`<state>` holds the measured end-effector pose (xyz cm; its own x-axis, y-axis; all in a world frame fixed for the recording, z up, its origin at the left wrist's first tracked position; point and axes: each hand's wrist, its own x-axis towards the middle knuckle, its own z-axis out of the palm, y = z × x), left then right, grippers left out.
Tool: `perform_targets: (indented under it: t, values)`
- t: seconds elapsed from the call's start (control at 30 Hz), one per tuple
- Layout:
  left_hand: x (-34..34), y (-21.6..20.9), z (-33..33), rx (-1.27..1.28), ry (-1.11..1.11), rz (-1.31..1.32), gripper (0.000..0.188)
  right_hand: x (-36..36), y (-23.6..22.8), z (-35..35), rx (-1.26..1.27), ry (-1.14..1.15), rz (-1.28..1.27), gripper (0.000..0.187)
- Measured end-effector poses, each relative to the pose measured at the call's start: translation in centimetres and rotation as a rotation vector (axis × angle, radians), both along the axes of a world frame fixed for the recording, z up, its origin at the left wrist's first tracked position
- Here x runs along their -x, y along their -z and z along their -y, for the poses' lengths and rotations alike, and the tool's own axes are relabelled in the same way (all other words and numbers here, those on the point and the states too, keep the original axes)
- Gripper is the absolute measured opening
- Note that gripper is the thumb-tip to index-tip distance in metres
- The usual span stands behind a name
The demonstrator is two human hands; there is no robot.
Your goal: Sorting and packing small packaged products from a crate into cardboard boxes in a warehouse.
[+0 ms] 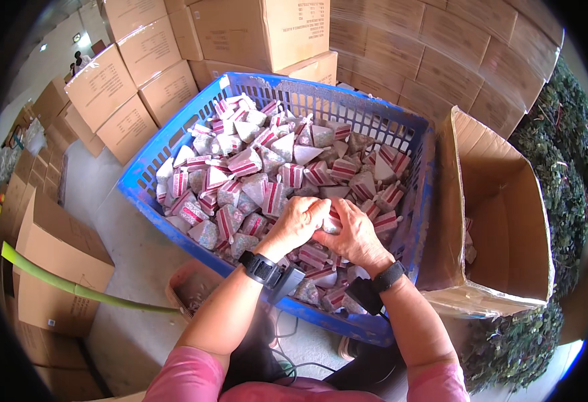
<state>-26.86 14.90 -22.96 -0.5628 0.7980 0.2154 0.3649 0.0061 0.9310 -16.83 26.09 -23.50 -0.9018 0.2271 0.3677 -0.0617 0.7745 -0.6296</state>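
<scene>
A blue plastic basket (pixel 148 213) is heaped with cake-slice-shaped ornaments (pixel 246 163), whitish and speckled, with red-pink stripes on their sides. Over the near right part of the heap, my left hand (pixel 301 221) and my right hand (pixel 354 231) come together around one striped cake-slice ornament (pixel 333 221). The fingers of both hands are closed on it and cover most of its shape. What the fingertips touch on its far side is hidden. Each wrist wears a black band with a small dark device.
An open cardboard box (pixel 508 221) stands against the basket's right side, with a few ornaments inside. Stacked cartons (pixel 401 47) rise behind. Green artificial foliage (pixel 562 167) is at the right. A pinkish tub (pixel 193 285) and a green strap (pixel 73 288) lie at the near left.
</scene>
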Motion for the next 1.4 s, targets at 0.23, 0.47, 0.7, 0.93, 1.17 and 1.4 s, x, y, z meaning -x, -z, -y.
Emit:
perform_targets:
  t: [0.23, 0.47, 0.7, 0.93, 1.17, 1.4]
  values:
    - [3.7, -0.6, 2.9, -0.312, -0.216, 0.935, 0.036, 1.5, 0.6, 0.3, 0.620, 0.018, 0.009, 0.049]
    - [5.5, -1.1, 5.7, -0.335, -0.412, 0.747, 0.017, 7.0, 5.0, -1.6, 0.064, 0.106, 0.515, 0.025]
    - [6.7, -0.5, 7.8, -0.349, -0.478, 0.609, 0.011, 9.4, 10.1, 4.8, -0.408, 0.071, 0.763, 0.062]
    - [7.5, 0.9, 7.8, -0.305, -0.474, 0.430, 0.009, 8.1, 11.8, 3.3, -0.403, 0.071, 0.605, 0.055]
    - [7.5, 3.5, 6.5, -0.024, -0.591, -0.128, 0.025, 3.9, 1.6, -0.1, -0.328, -0.033, 0.538, 0.045]
    - [4.7, -0.3, 5.8, 0.170, -0.121, 0.126, 0.039, -0.4, -4.3, 0.1, -0.272, -0.037, 0.245, 0.062]
